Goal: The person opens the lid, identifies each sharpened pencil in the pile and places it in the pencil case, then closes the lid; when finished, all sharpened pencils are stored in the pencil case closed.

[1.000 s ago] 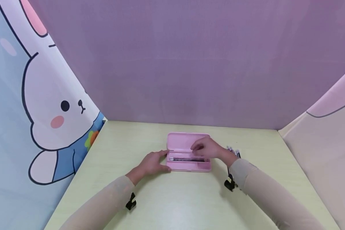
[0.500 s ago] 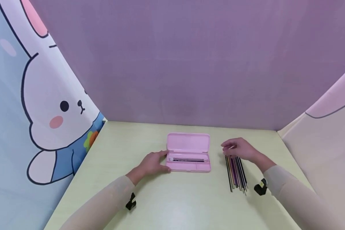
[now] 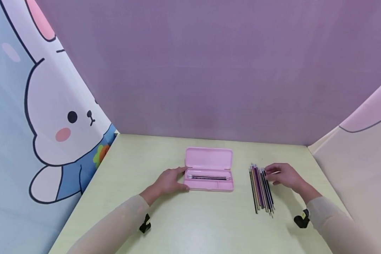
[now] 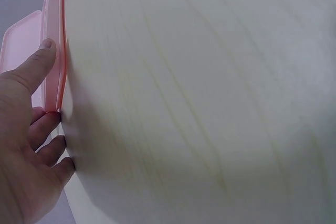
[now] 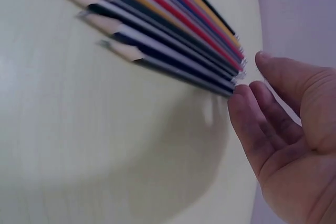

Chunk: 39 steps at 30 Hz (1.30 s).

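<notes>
A pink pencil case [image 3: 209,158] lies with its lid raised in the middle of the table. Several dark pencils [image 3: 209,177] rest in its long compartment. My left hand [image 3: 168,180] holds the case's left end, thumb at the front corner and fingers at the back; in the left wrist view the thumb [image 4: 37,66] presses the pink wall. To the right of the case lies a row of pencils [image 3: 261,190], eraser ends away from me. At their far right end is my right hand [image 3: 284,175], fingers loosely bent, thumb apart, nothing between them; a fingertip is close to the outermost dark pencil [image 5: 178,74].
The pale table [image 3: 177,218] meets a purple wall panel [image 3: 209,70] at the back. A rabbit-printed curtain [image 3: 63,106] borders the left side, and a pale pink curtain [image 3: 365,169] the right. Table surface lies between the case and the pencil row.
My right hand has gone from above the case, over the pencil row, to its right side, uncovering the pencils. The left hand stays at the case.
</notes>
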Each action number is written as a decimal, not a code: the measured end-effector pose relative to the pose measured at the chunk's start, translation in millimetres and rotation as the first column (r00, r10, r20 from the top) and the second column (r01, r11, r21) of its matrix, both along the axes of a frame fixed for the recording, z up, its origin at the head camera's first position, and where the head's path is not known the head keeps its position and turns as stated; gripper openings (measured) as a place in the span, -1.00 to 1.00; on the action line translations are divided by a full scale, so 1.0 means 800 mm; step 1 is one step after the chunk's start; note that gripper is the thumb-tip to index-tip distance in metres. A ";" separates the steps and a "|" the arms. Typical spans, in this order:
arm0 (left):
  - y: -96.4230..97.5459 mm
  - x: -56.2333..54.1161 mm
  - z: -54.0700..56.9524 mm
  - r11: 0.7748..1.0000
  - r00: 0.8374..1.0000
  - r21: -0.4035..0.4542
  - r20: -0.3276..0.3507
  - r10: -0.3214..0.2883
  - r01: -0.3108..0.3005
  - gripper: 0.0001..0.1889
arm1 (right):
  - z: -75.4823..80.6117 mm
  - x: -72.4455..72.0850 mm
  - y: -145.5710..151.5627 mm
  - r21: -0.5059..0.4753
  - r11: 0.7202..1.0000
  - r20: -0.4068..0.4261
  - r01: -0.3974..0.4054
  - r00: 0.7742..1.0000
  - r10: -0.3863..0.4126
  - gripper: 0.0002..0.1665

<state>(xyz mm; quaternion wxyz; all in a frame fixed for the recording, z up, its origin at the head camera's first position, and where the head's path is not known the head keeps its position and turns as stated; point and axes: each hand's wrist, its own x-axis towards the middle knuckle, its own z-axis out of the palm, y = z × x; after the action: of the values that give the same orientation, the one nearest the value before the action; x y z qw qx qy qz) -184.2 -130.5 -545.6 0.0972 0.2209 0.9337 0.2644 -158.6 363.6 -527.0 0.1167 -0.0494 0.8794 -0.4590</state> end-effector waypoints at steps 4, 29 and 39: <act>0.000 0.000 0.000 1.000 1.000 0.000 -0.008 0.006 -0.006 0.01 | -0.010 0.004 0.006 -0.012 0.998 0.004 0.059 0.998 -0.059 -0.46; -0.005 -0.001 0.000 1.000 1.000 -0.009 -0.014 0.018 -0.018 0.01 | -0.036 0.012 -0.007 0.003 0.985 0.013 0.173 0.985 -0.173 -0.37; -0.006 -0.002 -0.001 1.000 1.000 -0.012 -0.016 0.023 -0.023 0.00 | -0.030 0.004 -0.010 0.140 0.969 -0.004 0.203 0.979 -0.204 -0.44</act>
<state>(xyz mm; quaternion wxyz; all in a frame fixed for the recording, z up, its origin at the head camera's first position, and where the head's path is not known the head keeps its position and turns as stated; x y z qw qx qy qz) -186.2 -135.1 -546.6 0.0882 0.2116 0.9386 0.2580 -155.1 355.9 -550.9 0.0771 0.0518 0.9091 -0.4060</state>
